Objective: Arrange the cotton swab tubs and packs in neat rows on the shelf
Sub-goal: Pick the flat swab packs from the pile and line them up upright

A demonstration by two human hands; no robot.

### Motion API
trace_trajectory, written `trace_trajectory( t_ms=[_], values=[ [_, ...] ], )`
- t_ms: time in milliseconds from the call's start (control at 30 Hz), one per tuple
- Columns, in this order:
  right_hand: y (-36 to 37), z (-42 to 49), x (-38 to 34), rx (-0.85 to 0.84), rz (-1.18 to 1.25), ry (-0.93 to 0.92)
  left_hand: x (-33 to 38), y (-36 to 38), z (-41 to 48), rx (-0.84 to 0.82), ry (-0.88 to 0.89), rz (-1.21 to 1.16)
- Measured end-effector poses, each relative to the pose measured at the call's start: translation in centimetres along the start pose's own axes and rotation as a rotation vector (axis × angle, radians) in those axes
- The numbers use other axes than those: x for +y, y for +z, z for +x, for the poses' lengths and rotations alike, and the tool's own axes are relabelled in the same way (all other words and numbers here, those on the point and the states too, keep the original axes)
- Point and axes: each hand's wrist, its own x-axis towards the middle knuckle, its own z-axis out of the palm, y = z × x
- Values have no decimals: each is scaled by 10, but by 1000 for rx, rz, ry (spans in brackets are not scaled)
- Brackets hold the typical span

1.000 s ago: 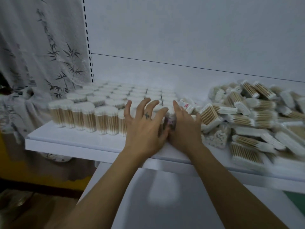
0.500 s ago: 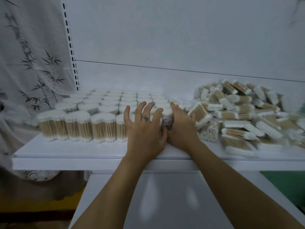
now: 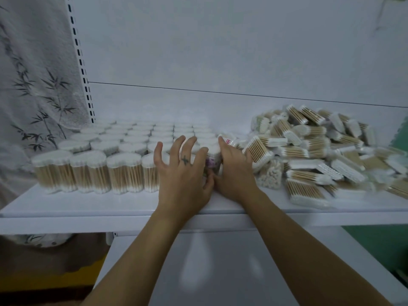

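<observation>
No words I can read here, small red print on the pack (image 3: pixel 230 141) by my right hand (image 3: pixel 236 173), too blurred to make out, purple label on the tub (image 3: pixel 211 161) between my hands, also illegible, dark cross mark on a finger of my left hand (image 3: pixel 183 182)

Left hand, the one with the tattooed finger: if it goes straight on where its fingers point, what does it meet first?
The upright clear tubs of wooden cotton swabs standing in rows. The left hand seems to touch the front ones, though depth is unclear.
</observation>
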Motion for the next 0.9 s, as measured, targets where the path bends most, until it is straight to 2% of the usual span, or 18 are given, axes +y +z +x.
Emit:
trace_trajectory(
  t_ms=[300, 433, 667, 733, 800, 900],
  values=[
    [-35, -20, 3, 181, 36, -66, 6, -16, 3, -41, 26, -43],
    [-78, -26, 40, 171, -21, -17, 35, -22, 21, -41, 62, -68],
    [-137, -23, 106, 95, -146, 84, 99, -9, 74, -183, 81, -169],
    [-145, -19, 123, 68, -155, 101, 113, -2, 91, -279, 44, -191],
    [-148, -16, 137, 45, -165, 83, 123, 11, 108, -394, -3, -182],
    [-156, -3, 155, 41, -154, 31, 136, 27, 134, -472, -16, -162]
  ],
)
